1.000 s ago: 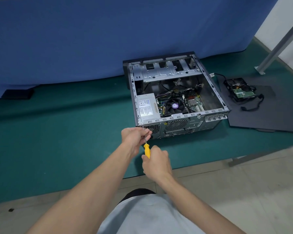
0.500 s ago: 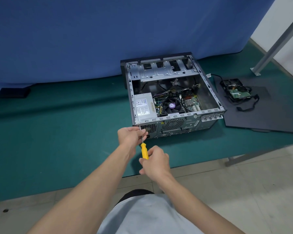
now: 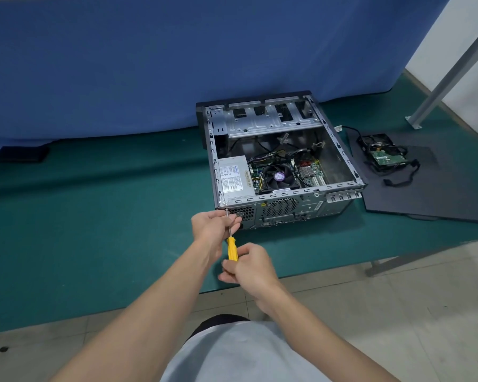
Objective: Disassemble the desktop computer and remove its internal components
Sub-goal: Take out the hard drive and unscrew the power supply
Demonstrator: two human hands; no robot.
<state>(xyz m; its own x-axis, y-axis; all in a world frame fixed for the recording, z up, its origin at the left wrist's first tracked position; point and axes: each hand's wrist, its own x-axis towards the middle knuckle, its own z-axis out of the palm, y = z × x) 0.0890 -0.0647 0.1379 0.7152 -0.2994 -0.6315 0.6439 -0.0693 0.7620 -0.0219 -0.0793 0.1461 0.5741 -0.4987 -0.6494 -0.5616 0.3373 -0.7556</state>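
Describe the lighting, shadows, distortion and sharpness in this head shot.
Head view: the light is soft and even, with no strong glare on the case. Head view: a faint, soft-edged shadow lies on the mat along the case's near side. Head view: the wide lens tilts the scene and splays the case wider toward the camera. Head view: the screwdriver looks sharp, but the power supply label is too small to read.
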